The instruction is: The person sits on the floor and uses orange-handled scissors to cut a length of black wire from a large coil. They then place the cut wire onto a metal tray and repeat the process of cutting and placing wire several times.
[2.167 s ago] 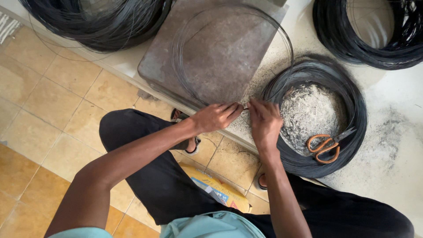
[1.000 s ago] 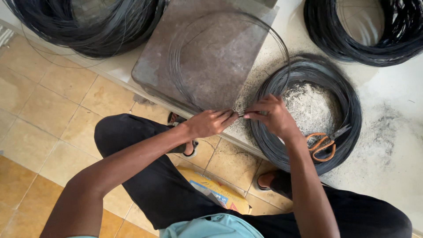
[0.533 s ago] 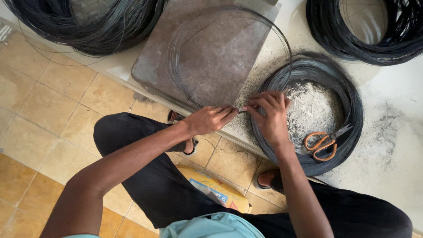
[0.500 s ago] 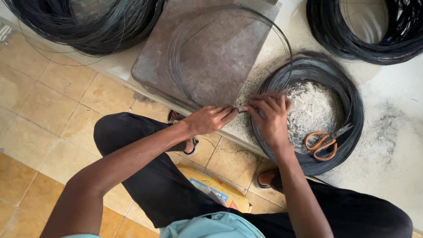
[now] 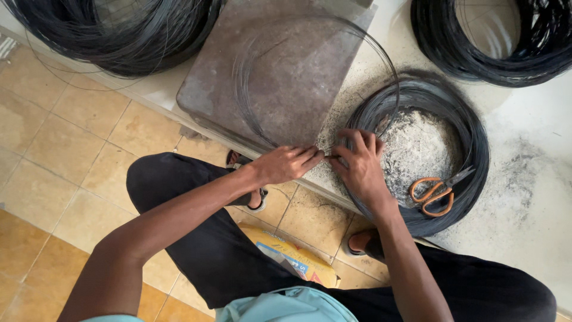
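Hands close together at the counter (image 5: pixel 536 197) edge, left hand (image 5: pixel 289 164) and right hand (image 5: pixel 357 164) both pinched shut on thin wire loop (image 5: pixel 310 77), orange scissors (image 5: pixel 438 191) nearby.

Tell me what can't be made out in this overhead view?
- Wire ends pinched between left hand and right hand: too thin, covered by fingers.
- Two big wire coils: cut off by top edge.
- Yellow bag on floor: mostly hidden under the legs.

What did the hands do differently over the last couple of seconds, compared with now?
Very little: the right hand shifted slightly around the thin wire loop, and both it and the left hand keep pinching the loop at the slab's edge. The scissors and wire coil stayed put.
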